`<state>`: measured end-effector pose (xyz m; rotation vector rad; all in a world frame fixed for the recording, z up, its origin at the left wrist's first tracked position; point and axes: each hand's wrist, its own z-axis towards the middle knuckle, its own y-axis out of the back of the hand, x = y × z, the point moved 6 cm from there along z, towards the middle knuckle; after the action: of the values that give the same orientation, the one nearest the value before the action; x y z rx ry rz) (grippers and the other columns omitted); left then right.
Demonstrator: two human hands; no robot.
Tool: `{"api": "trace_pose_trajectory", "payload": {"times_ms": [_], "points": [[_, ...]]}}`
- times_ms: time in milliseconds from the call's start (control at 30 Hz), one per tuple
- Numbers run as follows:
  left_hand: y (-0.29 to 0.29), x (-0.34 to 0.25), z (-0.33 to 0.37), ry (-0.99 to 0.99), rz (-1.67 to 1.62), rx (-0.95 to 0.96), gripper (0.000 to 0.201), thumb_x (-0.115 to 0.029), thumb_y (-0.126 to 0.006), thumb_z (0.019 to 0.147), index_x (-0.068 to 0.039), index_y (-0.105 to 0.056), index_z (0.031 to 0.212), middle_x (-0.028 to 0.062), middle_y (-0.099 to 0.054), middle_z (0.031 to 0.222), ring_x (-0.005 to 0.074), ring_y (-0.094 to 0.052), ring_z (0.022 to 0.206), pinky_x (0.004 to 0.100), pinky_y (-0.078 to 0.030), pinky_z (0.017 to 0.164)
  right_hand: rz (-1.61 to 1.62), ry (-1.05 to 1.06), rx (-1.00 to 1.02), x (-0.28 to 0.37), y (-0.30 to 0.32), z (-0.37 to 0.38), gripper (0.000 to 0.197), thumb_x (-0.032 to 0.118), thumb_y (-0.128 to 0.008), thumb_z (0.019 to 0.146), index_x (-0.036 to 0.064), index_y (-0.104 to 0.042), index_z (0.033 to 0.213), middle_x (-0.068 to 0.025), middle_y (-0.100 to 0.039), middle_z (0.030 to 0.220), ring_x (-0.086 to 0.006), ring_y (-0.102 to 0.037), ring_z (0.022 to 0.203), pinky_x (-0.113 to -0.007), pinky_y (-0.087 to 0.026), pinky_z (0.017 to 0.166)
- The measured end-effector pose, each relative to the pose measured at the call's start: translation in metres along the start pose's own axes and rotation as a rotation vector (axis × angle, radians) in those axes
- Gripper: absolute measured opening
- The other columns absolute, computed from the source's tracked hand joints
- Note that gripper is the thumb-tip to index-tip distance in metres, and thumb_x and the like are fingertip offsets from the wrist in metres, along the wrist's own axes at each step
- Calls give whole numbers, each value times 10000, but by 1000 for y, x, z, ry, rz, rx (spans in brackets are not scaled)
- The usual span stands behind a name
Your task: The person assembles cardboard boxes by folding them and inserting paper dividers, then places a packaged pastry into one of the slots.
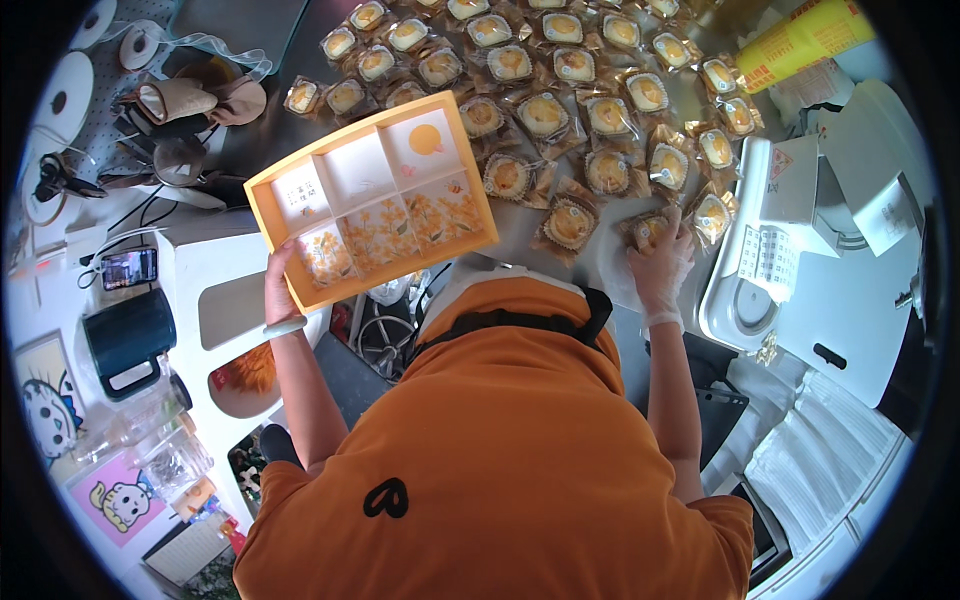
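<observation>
My left hand (pixel 283 275) grips the lower left corner of a yellow gift box (pixel 483 205), holding it tilted above the counter edge. White dividers split the box into several compartments, and its floor is printed with yellow flowers; nothing sits in them. At the right, my right hand (pixel 662 270), in a clear thin glove, has its fingers closed on a wrapped pastry (pixel 648 232) at the counter's near edge. Beside it lies another wrapped pastry (pixel 712 217). Many more individually bagged round pastries (pixel 543 115) in pale paper cups cover the counter beyond.
A white kitchen scale (pixel 735 300) stands right of my right hand, near white boxes (pixel 790 185). A yellow bag (pixel 805 45) lies at the back right. On the left are ribbon rolls (pixel 140 45), scissors (pixel 62 180), a phone (pixel 130 268) and a dark mug (pixel 125 335).
</observation>
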<state>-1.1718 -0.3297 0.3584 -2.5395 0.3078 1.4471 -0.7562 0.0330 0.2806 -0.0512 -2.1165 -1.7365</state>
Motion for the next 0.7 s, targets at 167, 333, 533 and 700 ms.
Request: {"api": "trace_pose_trajectory", "payload": {"times_ms": [167, 333, 533, 700], "points": [[18, 5, -1, 9, -48, -18, 479, -323, -712, 775, -35, -560, 1126, 60, -595, 1009, 195, -589, 927, 337, -491, 839, -131, 139, -117, 22, 16, -4, 981, 333, -800, 645, 64, -276, 1429, -187, -406, 1324, -373, -391, 1213, -501, -264, 1024], [11, 8, -15, 38, 19, -64, 487, -325, -710, 770, -43, -557, 1136, 58, -592, 1015, 194, -590, 927, 342, -492, 832, 197, 126, 70, 64, 30, 29, 906, 425, -762, 691, -8, -353, 1374, -239, -409, 1328, -390, -386, 1238, -492, -307, 1024], [-1, 8, -27, 41, 8, 13, 411, -339, -685, 800, -69, -570, 1088, 27, -586, 949, 160, -574, 876, 319, -480, 784, -145, -20, 161, 100, -6, 56, 956, 581, -704, 706, -54, -380, 1342, -248, -398, 1355, -393, -362, 1277, -482, -353, 1006], [22, 23, -25, 51, 13, 2, 467, -331, -675, 795, -40, -549, 1138, 62, -593, 1014, 193, -589, 918, 337, -490, 800, -251, -71, 91, 101, -27, 65, 1002, 623, -697, 684, -56, -374, 1345, -253, -340, 1413, -383, -347, 1290, -488, -326, 1019]]}}
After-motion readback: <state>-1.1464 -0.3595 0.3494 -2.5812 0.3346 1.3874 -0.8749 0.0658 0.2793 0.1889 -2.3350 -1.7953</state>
